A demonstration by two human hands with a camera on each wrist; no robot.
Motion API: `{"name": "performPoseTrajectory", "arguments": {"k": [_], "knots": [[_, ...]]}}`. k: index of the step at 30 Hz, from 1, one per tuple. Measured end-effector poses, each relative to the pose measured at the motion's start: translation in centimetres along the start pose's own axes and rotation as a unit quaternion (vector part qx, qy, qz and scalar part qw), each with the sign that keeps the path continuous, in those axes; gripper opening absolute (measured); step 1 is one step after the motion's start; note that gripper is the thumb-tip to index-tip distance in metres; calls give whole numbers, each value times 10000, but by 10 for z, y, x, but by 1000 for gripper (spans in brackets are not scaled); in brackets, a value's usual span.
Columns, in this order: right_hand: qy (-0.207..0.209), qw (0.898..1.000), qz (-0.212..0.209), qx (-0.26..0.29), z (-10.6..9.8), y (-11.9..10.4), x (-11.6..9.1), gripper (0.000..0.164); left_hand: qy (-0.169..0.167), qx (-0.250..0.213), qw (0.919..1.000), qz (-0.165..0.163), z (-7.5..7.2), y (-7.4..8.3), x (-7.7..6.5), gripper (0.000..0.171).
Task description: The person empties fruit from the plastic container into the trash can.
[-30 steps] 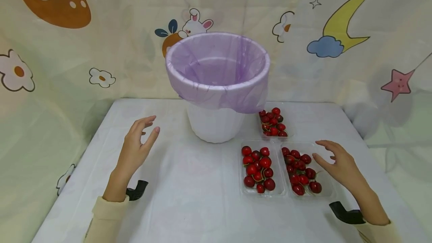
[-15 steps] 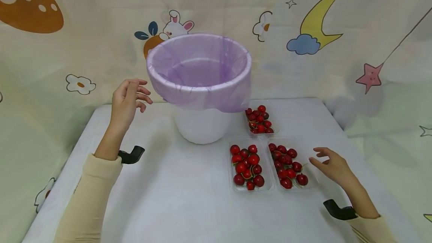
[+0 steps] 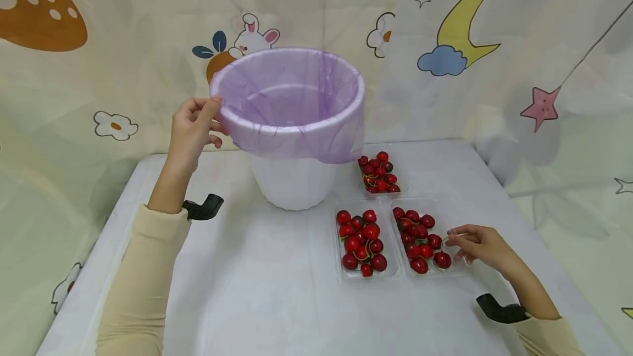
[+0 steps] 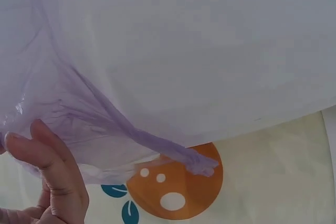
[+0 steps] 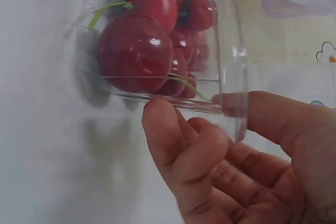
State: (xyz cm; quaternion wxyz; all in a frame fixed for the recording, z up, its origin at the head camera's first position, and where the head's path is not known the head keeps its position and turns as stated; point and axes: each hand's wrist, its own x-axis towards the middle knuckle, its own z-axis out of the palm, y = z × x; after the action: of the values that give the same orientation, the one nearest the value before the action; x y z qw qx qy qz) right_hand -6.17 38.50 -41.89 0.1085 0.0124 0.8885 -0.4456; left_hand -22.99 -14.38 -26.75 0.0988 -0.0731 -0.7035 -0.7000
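Note:
A white trash can (image 3: 296,183) stands at the back of the table, its rim wrapped in a purple plastic liner (image 3: 341,136). My left hand (image 3: 190,128) holds the can's left rim, thumb at the lined edge and fingers outside below it. In the left wrist view, bent fingers (image 4: 60,171) lie against the hanging liner (image 4: 79,124). My right hand (image 3: 487,249) pinches the right edge of a clear plastic box (image 5: 233,51) of cherries (image 3: 417,240). The right wrist view shows the thumb at its rim and fingertips (image 5: 160,114) against its wall.
A second box of cherries (image 3: 362,243) sits directly left of the held one. Behind them is a third box of cherries (image 3: 379,172), partly overlapped by the liner. A printed cloth (image 3: 148,43) hangs behind the white table (image 3: 277,284).
My left hand has risen from over the table to the can's rim and now holds it. The right hand has moved left onto the box edge. The head view has shifted rightward.

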Motion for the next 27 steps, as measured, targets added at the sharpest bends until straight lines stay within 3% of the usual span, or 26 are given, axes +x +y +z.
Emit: {"name": "performPoseTrajectory", "arguments": {"k": [9, 17, 27], "knots": [[45, 9999, 158, 13, -2, 4, 0, 37, 50, -73, 9999, -121, 5, 5, 4, 23], [104, 9995, 262, -111, -10, 1, -9, 38, -141, -173, 9996, -167, 3, 3, 5, 23], [-37, 9998, -191, -15, -34, -20, -12, 33, -150, -379, 9989, -229, 4, -2, 7, 24]]}}
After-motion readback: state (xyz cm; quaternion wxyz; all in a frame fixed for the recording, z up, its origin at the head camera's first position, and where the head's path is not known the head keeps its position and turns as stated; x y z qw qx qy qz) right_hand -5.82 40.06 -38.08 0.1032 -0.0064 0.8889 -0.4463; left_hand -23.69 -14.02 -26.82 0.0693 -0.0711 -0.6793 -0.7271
